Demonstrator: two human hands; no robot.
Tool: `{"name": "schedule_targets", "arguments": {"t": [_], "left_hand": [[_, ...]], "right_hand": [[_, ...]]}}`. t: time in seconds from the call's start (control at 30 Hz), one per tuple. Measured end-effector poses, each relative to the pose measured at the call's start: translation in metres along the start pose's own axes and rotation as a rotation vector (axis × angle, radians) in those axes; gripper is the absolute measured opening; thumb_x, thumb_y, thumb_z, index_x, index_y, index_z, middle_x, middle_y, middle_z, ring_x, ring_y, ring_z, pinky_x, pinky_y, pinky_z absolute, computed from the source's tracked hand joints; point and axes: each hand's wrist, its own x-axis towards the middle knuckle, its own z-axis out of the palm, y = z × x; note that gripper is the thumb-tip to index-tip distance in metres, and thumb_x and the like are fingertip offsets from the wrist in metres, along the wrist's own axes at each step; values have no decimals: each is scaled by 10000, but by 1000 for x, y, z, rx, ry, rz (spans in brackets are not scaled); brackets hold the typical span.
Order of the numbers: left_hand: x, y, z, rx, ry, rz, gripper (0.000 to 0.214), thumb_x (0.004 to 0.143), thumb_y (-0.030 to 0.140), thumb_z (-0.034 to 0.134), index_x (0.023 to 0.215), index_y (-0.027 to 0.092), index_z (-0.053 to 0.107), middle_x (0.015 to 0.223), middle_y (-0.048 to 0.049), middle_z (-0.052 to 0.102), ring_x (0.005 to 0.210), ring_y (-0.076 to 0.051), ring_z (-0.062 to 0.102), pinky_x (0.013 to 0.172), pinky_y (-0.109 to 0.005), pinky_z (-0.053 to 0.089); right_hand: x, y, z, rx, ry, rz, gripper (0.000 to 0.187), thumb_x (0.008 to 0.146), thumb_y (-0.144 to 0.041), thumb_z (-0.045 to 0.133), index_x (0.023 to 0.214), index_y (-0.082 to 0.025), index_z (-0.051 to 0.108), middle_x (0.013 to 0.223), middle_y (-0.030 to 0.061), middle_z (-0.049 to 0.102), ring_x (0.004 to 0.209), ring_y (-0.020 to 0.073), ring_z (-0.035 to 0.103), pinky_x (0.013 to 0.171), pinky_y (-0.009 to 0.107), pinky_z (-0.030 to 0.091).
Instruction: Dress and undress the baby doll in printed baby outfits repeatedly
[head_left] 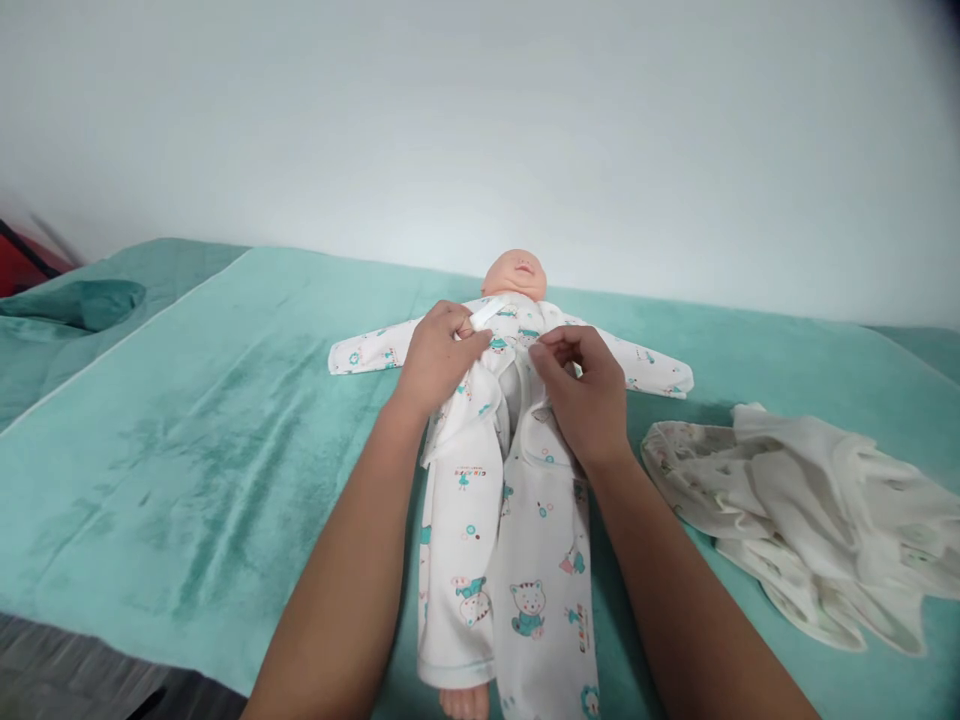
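Note:
A baby doll (516, 272) lies on its back, its head toward the wall. It wears a white printed top (646, 368) with long sleeves spread to both sides and white printed trousers (541, 560). My left hand (439, 352) pinches the edge of the top at the chest, where a white strip shows by the fingertips. Opposite it, my right hand (585, 388) has thumb and fingers pressed together on the other front edge of the top. Between the hands the front parts over the belly. One bare foot (463, 702) pokes out of a trouser leg.
Crumpled white baby clothes (810, 510) lie to the right of the doll. A green plush cover (225, 450) spreads under everything, with a folded green cloth (75, 305) at the far left. Behind stands a white wall (480, 120).

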Motion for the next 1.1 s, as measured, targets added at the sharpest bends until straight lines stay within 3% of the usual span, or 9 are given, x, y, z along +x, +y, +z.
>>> {"name": "schedule_targets", "arguments": {"t": [0.1, 0.23, 0.4, 0.5, 0.67, 0.83, 0.9, 0.97, 1.1], "left_hand": [[1, -1, -7, 33, -28, -88, 316, 773, 284, 662, 635, 197, 391, 797, 19, 552, 721, -130, 519, 732, -283, 451], [0, -2, -22, -43, -31, -217, 188, 652, 67, 560, 746, 212, 485, 691, 46, 499, 573, -110, 441, 546, -236, 348], [4, -20, -39, -71, 68, -274, 331, 535, -9, 455, 771, 199, 558, 800, 22, 597, 607, -116, 487, 538, -233, 343], [7, -33, -44, 65, 206, -288, 310, 563, -23, 438, 743, 196, 563, 827, 5, 631, 682, -142, 547, 599, -251, 385], [2, -32, -41, 554, 407, -215, 337, 634, -41, 463, 786, 224, 606, 933, -34, 659, 885, -226, 607, 794, -367, 441], [-8, -7, -22, 715, 440, 64, 422, 731, -53, 443, 893, 264, 671, 1112, -36, 680, 1174, -263, 538, 1080, -494, 322], [-5, -6, -13, 660, 378, 145, 393, 805, -3, 449, 975, 265, 681, 1159, -30, 681, 1191, -242, 534, 1096, -453, 332], [2, -12, -6, 600, 222, 183, 324, 886, 93, 455, 1054, 251, 683, 1199, -36, 681, 1190, -228, 541, 1063, -403, 382], [20, -38, -3, 603, -2, 50, 318, 958, 279, 449, 1200, 283, 657, 1281, -36, 662, 1236, -247, 529, 1068, -428, 379]], "right_hand": [[4, 5, -1, -195, 65, 23, 283, 770, -329, 659, 1025, -220, 604, 1042, 48, 602, 856, 180, 524, 822, 359, 453], [11, 15, -9, -213, 57, 212, 346, 727, -329, 638, 1053, -221, 600, 1072, 63, 612, 795, 177, 548, 721, 338, 467], [26, 35, -32, 24, -46, 379, 366, 642, -230, 555, 1000, -221, 632, 900, 16, 660, 645, 139, 548, 544, 260, 401], [36, 53, -56, -112, -25, 411, 408, 614, -226, 549, 1005, -218, 663, 867, 15, 677, 637, 150, 562, 548, 269, 406], [43, 75, -84, -623, 105, 266, 381, 631, -175, 503, 963, -200, 686, 974, 79, 691, 855, 241, 622, 785, 398, 481], [25, 48, -47, -525, 153, -100, 377, 719, -127, 456, 1022, -217, 661, 1119, 95, 655, 1115, 273, 583, 977, 468, 448], [16, 32, -28, -355, 61, -162, 343, 786, -146, 471, 1064, -236, 651, 1140, 71, 662, 1121, 244, 596, 996, 450, 457], [9, 20, -15, -198, -57, -180, 308, 849, -203, 509, 1119, -254, 648, 1207, 52, 662, 1165, 225, 591, 1037, 440, 447], [5, 16, -11, -68, -210, -76, 348, 911, -354, 563, 1245, -284, 630, 1382, 36, 602, 1309, 224, 516, 1126, 458, 383]]}}
